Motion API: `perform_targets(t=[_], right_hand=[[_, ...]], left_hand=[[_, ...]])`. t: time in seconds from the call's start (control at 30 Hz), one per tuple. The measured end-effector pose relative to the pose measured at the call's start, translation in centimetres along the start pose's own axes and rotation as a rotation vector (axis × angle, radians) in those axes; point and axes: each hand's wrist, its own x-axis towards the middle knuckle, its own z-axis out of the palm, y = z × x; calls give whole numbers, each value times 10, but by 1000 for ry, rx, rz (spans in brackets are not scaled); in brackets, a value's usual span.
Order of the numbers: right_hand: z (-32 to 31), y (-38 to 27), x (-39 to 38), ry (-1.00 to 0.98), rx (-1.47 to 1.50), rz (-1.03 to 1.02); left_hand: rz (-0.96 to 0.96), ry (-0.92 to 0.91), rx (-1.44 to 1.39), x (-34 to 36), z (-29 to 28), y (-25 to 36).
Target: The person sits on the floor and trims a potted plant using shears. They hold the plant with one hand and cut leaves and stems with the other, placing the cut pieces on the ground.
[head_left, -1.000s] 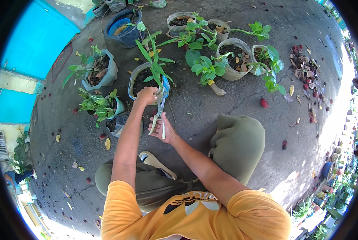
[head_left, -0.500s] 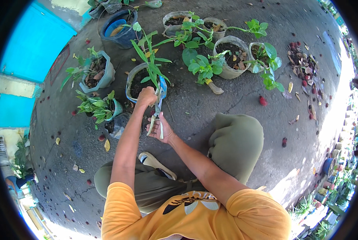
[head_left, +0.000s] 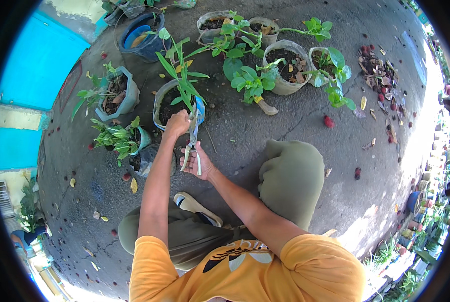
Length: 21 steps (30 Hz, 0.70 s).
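Note:
My left hand (head_left: 178,123) is closed at the base of a leafy green plant (head_left: 187,85), at the near rim of a round pot with a blue-and-white side (head_left: 200,111). Its fingers seem to grip the stem, though they partly hide it. Just below, my right hand (head_left: 197,160) holds pruning shears (head_left: 193,135) with pale handles, palm up. The handles stand apart, and the blades point up toward the stem beside my left hand. Dark soil (head_left: 168,103) shows inside the pot.
Left of the pot are a pale blue planter (head_left: 129,98) and a small leafy potted plant (head_left: 115,137). A dark bucket (head_left: 152,48) stands behind. Several potted plants, including a whitish pot (head_left: 288,85), sit to the right. Fallen leaves and red fruits (head_left: 329,121) dot the pavement.
The view has shifted slightly, so the pots appear a little further left. Both hands stay at the same pot, with the shears still in my right hand.

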Motion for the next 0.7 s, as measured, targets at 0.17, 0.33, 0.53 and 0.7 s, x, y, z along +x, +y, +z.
perform_targets(t=[0.17,0.33,0.53,0.7], right_hand=[[-3,1,-1,9,-23,6],[-3,-6,-9,-1,-25,45],[0,-8,-16,37,-98,94],[2,-8,-15,-6,-32,51]], left_hand=[[60,50,194,-16,6,18],[137,79,163,-17,4,18],[246,214,378,-12,18,7],[330,249,460,-10,16,-5]])
